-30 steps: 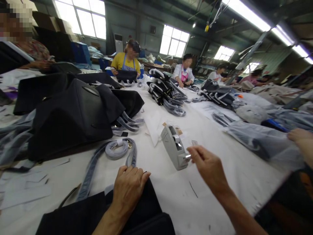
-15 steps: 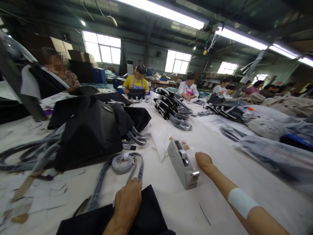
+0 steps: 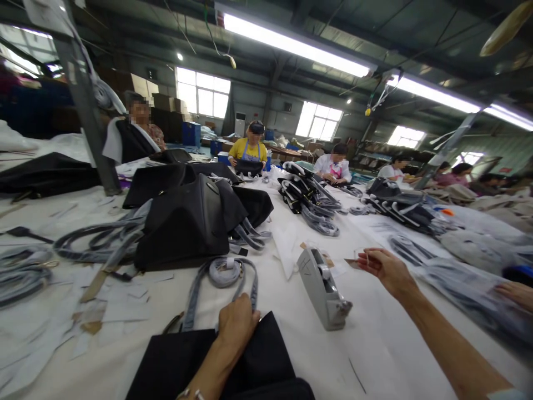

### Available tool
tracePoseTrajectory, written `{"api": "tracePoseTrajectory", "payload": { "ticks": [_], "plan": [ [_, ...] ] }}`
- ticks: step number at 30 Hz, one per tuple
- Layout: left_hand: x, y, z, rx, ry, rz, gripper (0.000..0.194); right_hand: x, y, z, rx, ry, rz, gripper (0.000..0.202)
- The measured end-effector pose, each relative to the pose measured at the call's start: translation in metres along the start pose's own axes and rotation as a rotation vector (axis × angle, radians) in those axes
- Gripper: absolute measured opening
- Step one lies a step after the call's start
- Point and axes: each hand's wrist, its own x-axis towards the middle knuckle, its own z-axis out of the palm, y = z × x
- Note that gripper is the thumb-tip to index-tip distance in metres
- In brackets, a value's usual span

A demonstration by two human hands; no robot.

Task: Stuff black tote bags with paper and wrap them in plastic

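Note:
My left hand is closed on the wrapped strap of a black bag lying at the bottom of the view. A coiled strap end rests just beyond it. My right hand is raised over the white table, palm partly turned up and fingers curled. At its fingertips is a small thin brown piece; whether the fingers pinch it cannot be made out. The grey tape dispenser stands between my hands, nearer the right one.
Black bags are heaped at the left, with paper scraps in front. A stack of bags with wrapped straps stands farther back. Several people sit around the table. Another person's hand touches plastic wrapping at the right edge.
My right hand has moved up and away from beside the dispenser, its fingers now showing. The view has turned left. My left hand still holds the strap. Another person's hand has appeared at the right.

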Motion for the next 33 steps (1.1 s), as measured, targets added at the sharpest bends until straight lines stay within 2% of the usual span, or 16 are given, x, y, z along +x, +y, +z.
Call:
{"api": "tracePoseTrajectory", "payload": {
  "ticks": [3,5,7,9,12,16,18,22,24,29,33],
  "plan": [
    [-0.004,0.003,-0.002,-0.022,0.005,0.005,0.024,-0.033,-0.037,0.025,0.229,-0.187,0.063,0.024],
    [-0.005,0.005,-0.003,-0.060,0.030,0.002,0.028,-0.058,-0.050,0.051,0.153,-0.354,0.082,0.028],
    [-0.004,0.005,-0.004,-0.200,0.032,-0.032,0.027,-0.080,-0.052,0.081,0.012,-0.532,0.117,0.022],
    [0.003,0.000,-0.004,-0.456,-0.032,-0.096,0.020,-0.094,-0.044,0.112,-0.158,-0.660,0.155,0.012],
    [0.018,-0.010,-0.003,-0.768,-0.159,-0.170,0.018,-0.104,-0.021,0.154,-0.307,-0.751,0.195,0.006],
    [0.029,-0.019,0.000,-0.916,-0.251,-0.167,0.034,-0.104,0.005,0.196,-0.348,-0.782,0.180,0.010],
    [0.029,-0.019,0.001,-0.956,-0.261,-0.133,0.034,-0.104,0.013,0.212,-0.333,-0.797,0.145,0.010],
    [0.028,-0.018,0.004,-0.977,-0.238,-0.046,0.023,-0.103,0.019,0.235,-0.263,-0.823,0.085,0.005],
    [0.029,-0.018,0.007,-0.952,-0.204,-0.050,0.016,-0.104,0.019,0.240,-0.225,-0.829,0.076,0.006],
    [0.030,-0.016,0.013,-0.857,-0.093,-0.093,0.020,-0.106,0.018,0.238,-0.172,-0.833,0.058,0.012],
    [0.026,-0.014,0.010,-0.824,-0.046,-0.072,0.021,-0.104,0.019,0.234,-0.180,-0.827,0.046,0.009]
  ]
}}
